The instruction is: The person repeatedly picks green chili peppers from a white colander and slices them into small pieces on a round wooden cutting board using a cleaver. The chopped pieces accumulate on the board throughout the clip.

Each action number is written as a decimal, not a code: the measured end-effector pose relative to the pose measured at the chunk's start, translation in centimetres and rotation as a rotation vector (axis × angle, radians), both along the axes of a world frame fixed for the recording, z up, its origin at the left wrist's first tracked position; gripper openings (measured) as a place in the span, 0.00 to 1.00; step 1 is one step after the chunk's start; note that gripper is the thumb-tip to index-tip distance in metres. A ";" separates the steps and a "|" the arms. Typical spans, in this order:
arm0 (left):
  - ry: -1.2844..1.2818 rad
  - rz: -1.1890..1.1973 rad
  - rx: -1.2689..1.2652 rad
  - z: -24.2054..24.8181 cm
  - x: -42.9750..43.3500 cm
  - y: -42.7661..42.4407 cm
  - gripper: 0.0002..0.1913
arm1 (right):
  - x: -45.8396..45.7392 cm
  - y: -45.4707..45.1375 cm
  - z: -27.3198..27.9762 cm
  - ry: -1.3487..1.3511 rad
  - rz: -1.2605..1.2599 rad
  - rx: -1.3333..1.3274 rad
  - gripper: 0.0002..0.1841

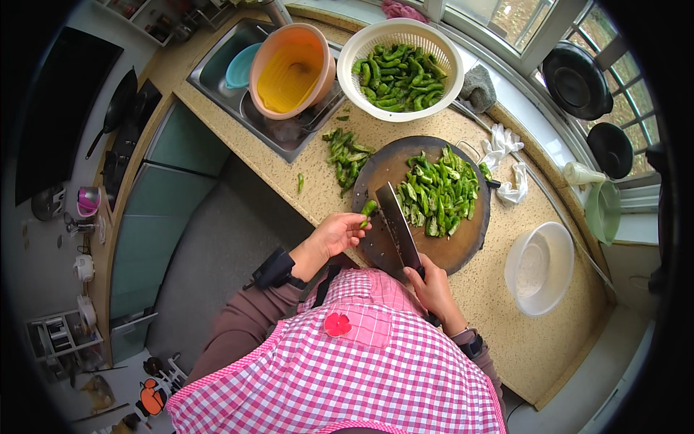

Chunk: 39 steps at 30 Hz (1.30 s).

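Between the fingertips of my left hand [340,233] is a green pepper [369,209], just above the left edge of a round wooden chopping board [461,255]. My right hand [432,285] grips the handle of a cleaver [397,225], its broad blade slanting over the board beside the pepper. Cut green peppers [442,190] are heaped on the board's upper right. Whole-looking green peppers [344,157] lie on the counter at the board's left, with a small one [300,183] apart from them. A white plastic colander [400,111] behind the board holds many green peppers [401,76].
A steel sink [217,65] at the back left holds an orange basin [293,106] with a yellow basket [284,81]. Right of the board are white gloves [501,144] and a translucent plastic bowl [539,268]. A grey cloth [478,89] lies near the window.
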<state>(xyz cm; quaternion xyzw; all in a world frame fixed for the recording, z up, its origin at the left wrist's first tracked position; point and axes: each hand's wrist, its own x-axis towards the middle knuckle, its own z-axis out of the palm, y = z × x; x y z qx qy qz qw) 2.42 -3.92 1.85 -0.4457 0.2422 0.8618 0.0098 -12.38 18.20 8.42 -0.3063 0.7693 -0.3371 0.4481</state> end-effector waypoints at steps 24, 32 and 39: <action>-0.068 -0.105 -0.800 0.1 -2.4 1.6 0.10 | 0.1 1.3 -1.7 0.039 -0.012 -0.080 0.20; -0.096 -0.107 -1.057 -0.7 -2.3 0.7 0.14 | 0.1 0.9 -1.3 0.032 -0.033 -0.052 0.18; 0.047 0.089 -0.695 -0.7 -2.2 0.7 0.12 | 0.0 1.1 -1.2 0.042 -0.079 -0.102 0.18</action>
